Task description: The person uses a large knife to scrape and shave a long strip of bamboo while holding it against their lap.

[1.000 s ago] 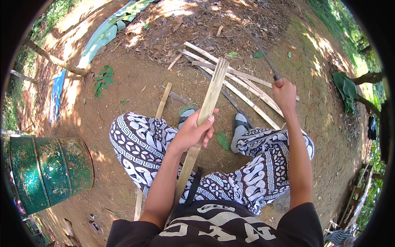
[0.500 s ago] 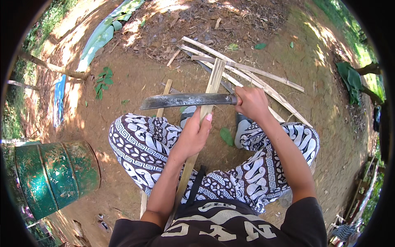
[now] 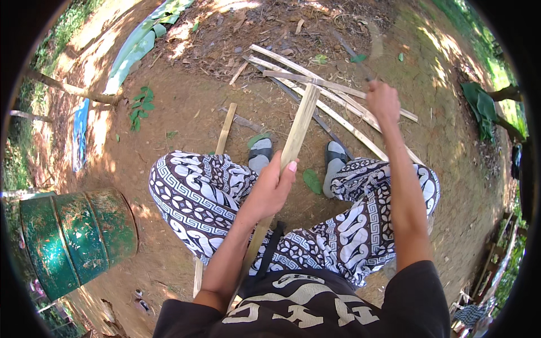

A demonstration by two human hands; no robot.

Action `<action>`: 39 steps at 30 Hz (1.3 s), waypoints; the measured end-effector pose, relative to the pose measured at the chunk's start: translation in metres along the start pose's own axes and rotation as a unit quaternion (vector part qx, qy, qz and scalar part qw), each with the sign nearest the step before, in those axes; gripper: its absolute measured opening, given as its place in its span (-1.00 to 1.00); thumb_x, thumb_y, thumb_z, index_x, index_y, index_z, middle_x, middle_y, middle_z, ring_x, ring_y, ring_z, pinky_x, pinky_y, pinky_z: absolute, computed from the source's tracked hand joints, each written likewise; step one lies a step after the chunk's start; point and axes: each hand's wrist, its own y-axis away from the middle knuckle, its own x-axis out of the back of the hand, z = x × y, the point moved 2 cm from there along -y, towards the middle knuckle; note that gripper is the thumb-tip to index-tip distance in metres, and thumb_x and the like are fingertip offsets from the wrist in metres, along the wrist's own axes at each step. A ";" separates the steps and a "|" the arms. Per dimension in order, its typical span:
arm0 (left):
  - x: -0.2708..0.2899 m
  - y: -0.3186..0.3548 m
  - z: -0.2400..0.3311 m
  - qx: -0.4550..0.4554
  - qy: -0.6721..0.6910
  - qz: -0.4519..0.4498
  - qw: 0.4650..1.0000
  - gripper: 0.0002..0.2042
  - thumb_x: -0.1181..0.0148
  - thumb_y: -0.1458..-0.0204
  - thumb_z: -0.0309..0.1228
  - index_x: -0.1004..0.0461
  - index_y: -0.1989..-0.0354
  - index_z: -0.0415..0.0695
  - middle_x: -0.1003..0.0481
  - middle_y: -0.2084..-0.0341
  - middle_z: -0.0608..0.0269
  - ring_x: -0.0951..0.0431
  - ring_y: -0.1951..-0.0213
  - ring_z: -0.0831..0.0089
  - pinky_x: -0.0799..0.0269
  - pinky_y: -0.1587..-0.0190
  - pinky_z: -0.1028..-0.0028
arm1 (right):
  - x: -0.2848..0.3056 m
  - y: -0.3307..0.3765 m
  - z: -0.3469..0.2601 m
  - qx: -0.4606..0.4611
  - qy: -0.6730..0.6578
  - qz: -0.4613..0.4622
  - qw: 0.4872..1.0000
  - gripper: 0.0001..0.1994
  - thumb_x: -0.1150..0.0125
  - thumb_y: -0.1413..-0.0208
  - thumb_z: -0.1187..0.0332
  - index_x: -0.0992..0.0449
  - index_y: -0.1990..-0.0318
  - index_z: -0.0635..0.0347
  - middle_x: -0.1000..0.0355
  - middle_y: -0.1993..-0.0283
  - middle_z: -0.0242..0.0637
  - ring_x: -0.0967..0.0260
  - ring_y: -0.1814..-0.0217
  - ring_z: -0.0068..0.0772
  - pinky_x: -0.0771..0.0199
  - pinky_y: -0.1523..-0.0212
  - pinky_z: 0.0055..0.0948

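Observation:
I sit on bare earth with my knees apart in patterned trousers. My left hand (image 3: 273, 188) grips a long pale bamboo strip (image 3: 300, 124) that slants up and away between my legs. My right hand (image 3: 383, 101) is raised far out to the right, closed on the handle of a machete (image 3: 366, 48) whose blurred blade points up and away. The blade is well clear of the strip.
Several split bamboo slats (image 3: 332, 107) lie crossed on the dirt beyond my sandalled feet (image 3: 260, 153). A rusty green metal drum (image 3: 73, 236) lies on its side at the left. A single slat (image 3: 226, 128) lies left of my feet. Green leaves and litter ring the patch.
Half a second ago the machete blade lay across the top of the strip; now my right hand has swung it up and away to the right. My left hand keeps its hold.

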 end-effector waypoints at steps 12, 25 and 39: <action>0.008 -0.030 0.021 0.055 0.228 -0.074 0.969 -0.69 0.08 -0.37 -0.30 -0.33 -0.08 -0.30 -0.42 0.50 0.29 -0.38 0.68 0.59 -0.30 0.68 0.58 | 0.012 0.095 -0.029 0.202 -0.179 -0.027 0.963 -0.85 -0.17 0.11 0.41 -0.37 0.56 0.29 -0.34 0.65 0.02 -0.36 0.58 0.09 -0.37 0.46 -0.08; 0.004 -0.029 0.001 0.081 0.154 -0.069 0.982 -0.74 -0.02 -0.33 -0.36 -0.34 -0.04 -0.29 -0.31 0.52 0.39 -0.22 0.67 0.68 -0.13 0.65 0.59 | -0.001 0.138 -0.039 0.362 -0.085 -0.090 0.924 -0.85 -0.23 0.13 0.33 -0.39 0.48 0.14 -0.44 0.59 -0.17 -0.45 0.55 0.01 -0.44 0.52 -0.07; 0.002 -0.028 0.001 0.093 0.186 -0.038 0.977 -0.71 0.04 -0.33 -0.48 -0.27 -0.19 -0.25 -0.32 0.39 0.36 -0.13 0.62 0.74 -0.06 0.63 0.67 | -0.032 0.143 -0.047 0.381 -0.072 -0.040 0.921 -0.86 -0.21 0.07 0.34 -0.40 0.46 0.17 -0.47 0.58 -0.18 -0.48 0.57 -0.03 -0.50 0.53 -0.12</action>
